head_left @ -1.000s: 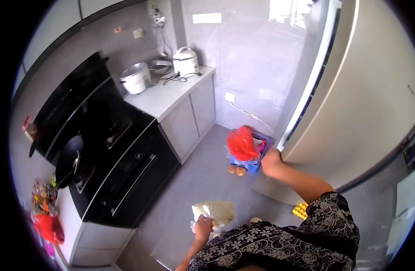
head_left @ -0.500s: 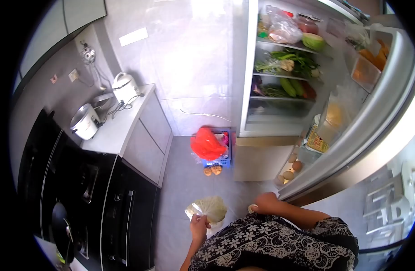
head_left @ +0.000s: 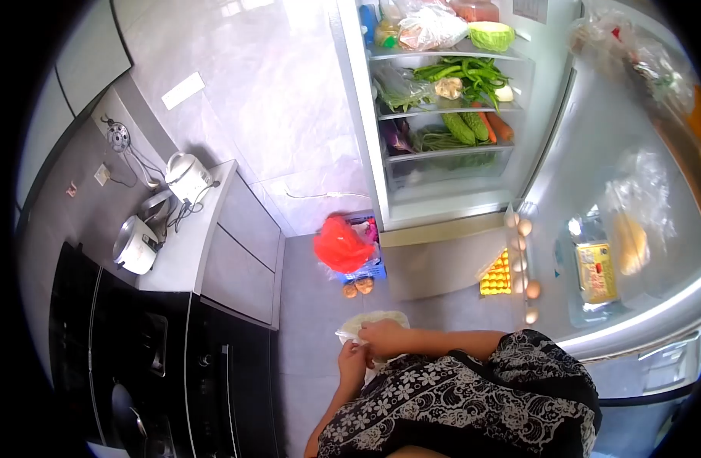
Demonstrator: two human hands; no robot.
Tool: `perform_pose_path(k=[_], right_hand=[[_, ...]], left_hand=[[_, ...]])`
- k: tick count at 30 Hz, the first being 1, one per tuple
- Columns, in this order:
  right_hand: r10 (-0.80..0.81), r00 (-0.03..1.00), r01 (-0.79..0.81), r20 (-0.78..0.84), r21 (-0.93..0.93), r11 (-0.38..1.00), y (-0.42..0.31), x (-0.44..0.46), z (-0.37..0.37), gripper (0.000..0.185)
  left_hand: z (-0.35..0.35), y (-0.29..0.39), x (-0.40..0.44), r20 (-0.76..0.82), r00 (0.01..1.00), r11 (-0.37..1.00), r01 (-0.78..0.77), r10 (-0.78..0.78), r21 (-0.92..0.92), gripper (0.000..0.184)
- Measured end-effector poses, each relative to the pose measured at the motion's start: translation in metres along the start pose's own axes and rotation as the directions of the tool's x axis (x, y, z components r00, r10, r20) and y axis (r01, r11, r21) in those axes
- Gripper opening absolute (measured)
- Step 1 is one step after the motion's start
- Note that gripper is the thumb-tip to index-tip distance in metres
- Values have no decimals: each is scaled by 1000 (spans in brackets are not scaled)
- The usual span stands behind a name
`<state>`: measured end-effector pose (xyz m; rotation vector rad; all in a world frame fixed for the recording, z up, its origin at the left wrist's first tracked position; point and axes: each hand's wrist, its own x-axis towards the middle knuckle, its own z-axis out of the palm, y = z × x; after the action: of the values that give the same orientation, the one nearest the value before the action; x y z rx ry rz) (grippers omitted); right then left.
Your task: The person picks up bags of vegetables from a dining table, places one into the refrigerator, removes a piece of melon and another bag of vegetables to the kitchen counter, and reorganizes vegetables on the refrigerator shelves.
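Observation:
A pale, clear plastic bag [head_left: 397, 316] with yellowish-green contents hangs low in front of my body. My left hand [head_left: 353, 357] is closed on the bag's gathered edge. Just above and to its right, my right hand [head_left: 384, 337] lies over the bag, touching it, with its fingers bent down and mostly hidden. Whether those fingers grip the bag cannot be seen.
The fridge stands open, with vegetables [head_left: 463, 128] on its shelves and eggs [head_left: 533, 289] in its wide-open door [head_left: 572, 252]. A blue crate [head_left: 377, 270] with a red bag [head_left: 343, 246] and a yellow egg tray [head_left: 496, 276] are low down. Left are a counter [head_left: 184, 252] and stove [head_left: 121, 336].
The fridge door has swung open since the first frame. My right hand has left the door and moved left to the bag. The view has turned right toward the fridge.

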<state>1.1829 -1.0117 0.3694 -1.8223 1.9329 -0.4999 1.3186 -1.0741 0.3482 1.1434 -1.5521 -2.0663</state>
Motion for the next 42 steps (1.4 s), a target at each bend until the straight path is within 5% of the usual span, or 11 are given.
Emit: perform_pose_path(k=[7,15,22,28,34,35,37,42], right_hand=[[42,999,-42,21,16,999,52,-4,-7,22],[282,911,-198,-302,280,939,148,-32,-19,17],[475,768,-329,-430,372,868,190,-66,-99,16],[476,613,-122,-630,520,845,194,-86,-180,15],[471,454,-28,-757,516,856,197,-101,-242,13],[469,416,-2,-779,515,857,194,-104,-256,14],[486,376,119,-789,561,819,201,-107,-273,18],[551,272,304,-789,614,728,202,-115,-335,18]], left_hand=[[37,8,24,40,989,979,132,-140,157,22],[45,9,43,-37,978,974,207,-204,96,25],[52,12,57,-59,967,963,254,-249,96,25],[42,5,65,-120,961,949,266,-248,172,27],[8,-38,91,-152,942,952,305,-298,27,24],[-33,-79,118,78,989,697,-142,122,703,27],[-23,-81,114,389,895,4,-400,218,917,22],[-42,-137,140,323,922,24,-336,213,942,25]])
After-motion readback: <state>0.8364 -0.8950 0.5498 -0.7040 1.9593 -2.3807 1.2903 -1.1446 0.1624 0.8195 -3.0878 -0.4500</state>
